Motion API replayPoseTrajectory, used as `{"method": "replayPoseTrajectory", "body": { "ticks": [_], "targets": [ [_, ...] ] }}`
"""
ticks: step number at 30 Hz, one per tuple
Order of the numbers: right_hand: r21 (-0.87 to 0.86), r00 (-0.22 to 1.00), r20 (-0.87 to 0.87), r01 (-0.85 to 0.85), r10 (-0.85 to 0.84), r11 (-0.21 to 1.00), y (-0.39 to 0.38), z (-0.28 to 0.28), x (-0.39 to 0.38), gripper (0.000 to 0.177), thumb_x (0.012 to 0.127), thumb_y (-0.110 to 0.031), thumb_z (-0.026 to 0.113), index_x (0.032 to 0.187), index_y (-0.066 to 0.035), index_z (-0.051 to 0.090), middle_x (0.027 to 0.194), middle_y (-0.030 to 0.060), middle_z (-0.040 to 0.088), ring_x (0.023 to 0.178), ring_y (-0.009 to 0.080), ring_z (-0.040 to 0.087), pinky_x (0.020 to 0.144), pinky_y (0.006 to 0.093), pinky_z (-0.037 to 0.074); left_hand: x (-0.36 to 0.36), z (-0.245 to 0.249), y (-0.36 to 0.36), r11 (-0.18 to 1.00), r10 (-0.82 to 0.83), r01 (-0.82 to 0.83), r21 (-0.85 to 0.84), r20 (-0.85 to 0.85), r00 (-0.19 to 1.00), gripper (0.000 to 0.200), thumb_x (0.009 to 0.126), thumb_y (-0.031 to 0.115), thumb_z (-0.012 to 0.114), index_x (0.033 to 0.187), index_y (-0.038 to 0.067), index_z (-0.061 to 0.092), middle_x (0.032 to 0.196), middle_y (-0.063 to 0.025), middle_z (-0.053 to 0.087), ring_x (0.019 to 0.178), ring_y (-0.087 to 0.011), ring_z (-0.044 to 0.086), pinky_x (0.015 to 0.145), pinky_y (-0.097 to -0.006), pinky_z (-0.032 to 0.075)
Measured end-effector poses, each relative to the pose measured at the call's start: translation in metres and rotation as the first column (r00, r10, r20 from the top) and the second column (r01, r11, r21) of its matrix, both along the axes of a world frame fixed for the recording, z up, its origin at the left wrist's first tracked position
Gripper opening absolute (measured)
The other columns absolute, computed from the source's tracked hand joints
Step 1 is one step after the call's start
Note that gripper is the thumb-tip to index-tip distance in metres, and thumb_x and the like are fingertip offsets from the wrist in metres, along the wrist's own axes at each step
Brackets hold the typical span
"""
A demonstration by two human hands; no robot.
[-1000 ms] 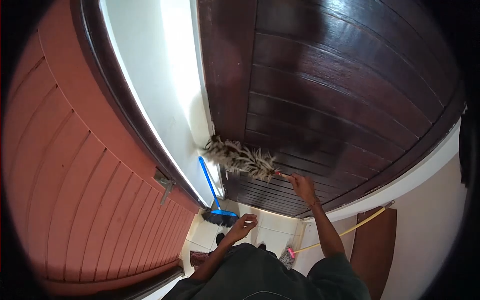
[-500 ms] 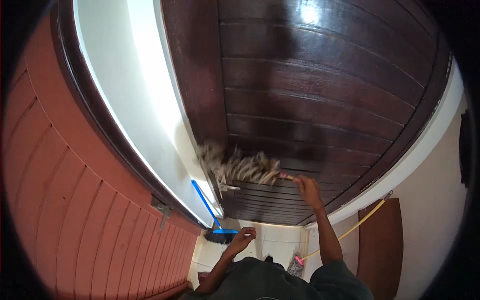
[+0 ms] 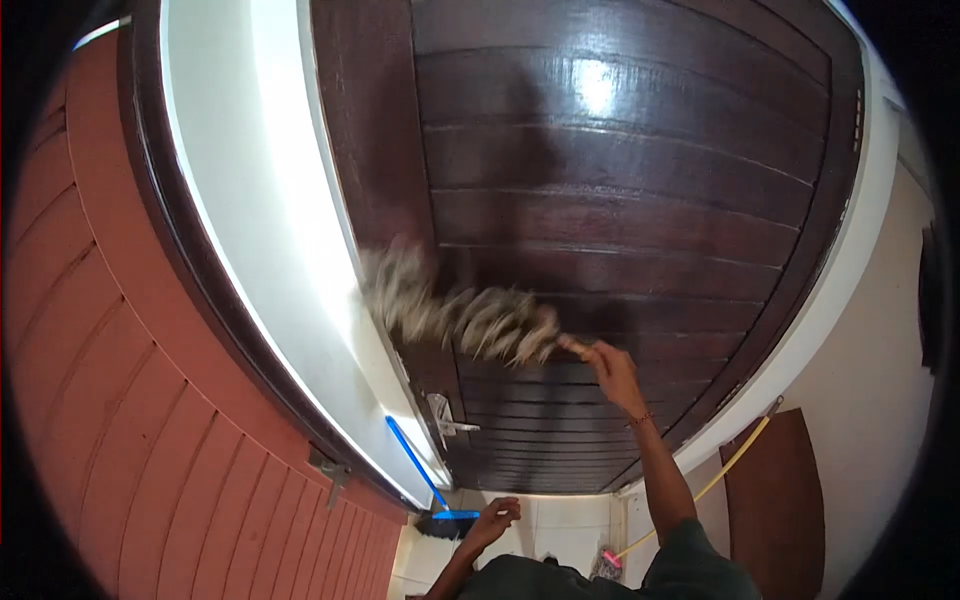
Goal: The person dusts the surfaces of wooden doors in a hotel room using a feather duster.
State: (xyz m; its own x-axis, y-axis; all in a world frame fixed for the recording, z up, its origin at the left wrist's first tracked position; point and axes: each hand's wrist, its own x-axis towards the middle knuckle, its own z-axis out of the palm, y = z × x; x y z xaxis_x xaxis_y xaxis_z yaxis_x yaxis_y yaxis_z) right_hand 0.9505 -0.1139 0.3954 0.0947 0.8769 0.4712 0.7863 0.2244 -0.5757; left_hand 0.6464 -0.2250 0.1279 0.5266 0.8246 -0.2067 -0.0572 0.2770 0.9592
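Observation:
My right hand [image 3: 614, 372] is closed round the short handle of a feather duster [image 3: 500, 322]. Its brownish-grey feathers stretch left across the dark wooden door [image 3: 620, 210], and the far end, smeared by motion, lies over the door's left edge by the white frame. A metal door handle [image 3: 445, 415] shows below the feathers. Low in front of my body, my left hand [image 3: 494, 520] hangs with loosely curled fingers, apart from the door; I see nothing in it. Just left of it is a blue broom [image 3: 416, 464] with dark bristles, leaning by the door frame.
A red-brown slatted door [image 3: 170, 400] with a metal handle [image 3: 330, 474] stands along the left. At lower right a mop [image 3: 607, 563] with a yellow pole leans on the wall, beside a brown wooden panel [image 3: 775, 505]. Pale tiles [image 3: 570, 515] cover the floor.
The duster has moved up the door, uncovering more of the door handle below it. My view has tilted upward. My left hand stays low, near the broom.

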Motion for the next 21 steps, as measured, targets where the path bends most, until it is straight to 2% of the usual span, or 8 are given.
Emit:
{"method": "replayPoseTrajectory", "body": {
  "ticks": [3,6,7,10,14,15,18,21],
  "targets": [
    [0.270,0.894,-0.438,0.030,0.094,0.962,0.019,0.016,-0.007,0.027,0.102,-0.027,0.050,0.095,-0.002,0.054,0.065,0.0197,0.055,0.056,0.0357,0.052,0.054,0.0387,0.043,-0.001,-0.010,-0.001,0.999,-0.032,0.031,-0.028,-0.053,0.998,0.039,0.096,0.025,0.063,0.128,0.006,0.054,0.116,-0.0055,0.063,0.104,-0.0177,0.064,0.083,-0.0310,0.051],
    [0.274,0.979,-0.148,-0.097,0.142,0.957,0.018,0.022,-0.017,0.026,0.102,-0.028,0.051,0.093,-0.003,0.055,0.064,0.0194,0.056,0.055,0.0336,0.055,0.051,0.0387,0.041,-0.002,-0.007,0.005,0.998,-0.055,0.052,-0.034,-0.103,0.993,0.038,0.098,0.023,0.061,0.130,0.006,0.051,0.122,-0.0079,0.060,0.110,-0.0209,0.063,0.087,-0.0311,0.051],
    [0.123,0.990,0.083,-0.126,0.116,0.984,0.018,0.017,-0.011,0.028,0.101,-0.030,0.052,0.091,-0.004,0.056,0.063,0.0180,0.055,0.053,0.0307,0.055,0.050,0.0392,0.040,-0.002,-0.004,0.006,0.998,-0.049,0.046,-0.031,-0.113,0.992,0.038,0.098,0.023,0.061,0.130,0.006,0.051,0.123,-0.0079,0.060,0.110,-0.0210,0.063,0.087,-0.0310,0.051],
    [0.140,0.929,0.356,-0.155,0.097,0.978,0.013,0.022,-0.008,0.029,0.100,-0.031,0.054,0.090,-0.004,0.056,0.064,0.0174,0.056,0.052,0.0298,0.055,0.049,0.0387,0.039,-0.006,0.003,0.008,0.996,-0.015,0.006,-0.087,-0.098,0.995,0.037,0.098,0.021,0.061,0.131,0.007,0.052,0.125,-0.0081,0.060,0.110,-0.0210,0.063,0.088,-0.0308,0.051],
    [0.493,0.989,-0.146,0.043,0.034,0.869,0.028,0.058,-0.009,0.028,0.102,-0.025,0.051,0.087,-0.002,0.053,0.058,0.0123,0.048,0.048,0.0195,0.045,0.046,0.0348,0.036,-0.003,-0.004,0.013,0.998,-0.018,0.014,-0.058,-0.076,0.997,0.035,0.099,0.025,0.058,0.130,0.009,0.053,0.123,-0.0065,0.062,0.108,-0.0199,0.064,0.089,-0.0328,0.049],
    [0.503,0.946,-0.323,0.147,0.028,0.852,0.031,0.075,-0.018,0.024,0.103,-0.019,0.050,0.085,-0.003,0.051,0.057,-0.0006,0.035,0.054,0.0038,0.036,0.046,0.0266,0.031,-0.001,0.000,0.013,0.998,-0.028,0.023,-0.064,-0.075,0.997,0.036,0.098,0.025,0.060,0.129,0.008,0.054,0.121,-0.0072,0.062,0.108,-0.0199,0.064,0.089,-0.0341,0.050],
    [0.542,0.958,-0.273,0.080,0.085,0.837,0.041,0.093,-0.034,0.019,0.101,-0.019,0.052,0.093,-0.002,0.052,0.059,0.0148,0.047,0.046,0.0225,0.046,0.046,0.0361,0.037,0.006,0.011,0.016,0.997,-0.054,0.049,-0.065,-0.079,0.995,0.039,0.095,0.024,0.063,0.128,0.005,0.053,0.118,-0.0085,0.063,0.108,-0.0200,0.064,0.089,-0.0368,0.050],
    [0.526,0.995,0.088,-0.081,0.040,0.847,0.039,0.120,-0.045,0.017,0.100,-0.019,0.052,0.090,-0.004,0.055,0.063,0.0187,0.053,0.054,0.0373,0.054,0.049,0.0400,0.040,0.014,0.007,0.017,0.997,-0.059,0.057,-0.049,-0.040,0.997,0.040,0.096,0.023,0.062,0.131,0.006,0.051,0.117,-0.0078,0.063,0.109,-0.0207,0.063,0.090,-0.0375,0.049]
  ]
}}
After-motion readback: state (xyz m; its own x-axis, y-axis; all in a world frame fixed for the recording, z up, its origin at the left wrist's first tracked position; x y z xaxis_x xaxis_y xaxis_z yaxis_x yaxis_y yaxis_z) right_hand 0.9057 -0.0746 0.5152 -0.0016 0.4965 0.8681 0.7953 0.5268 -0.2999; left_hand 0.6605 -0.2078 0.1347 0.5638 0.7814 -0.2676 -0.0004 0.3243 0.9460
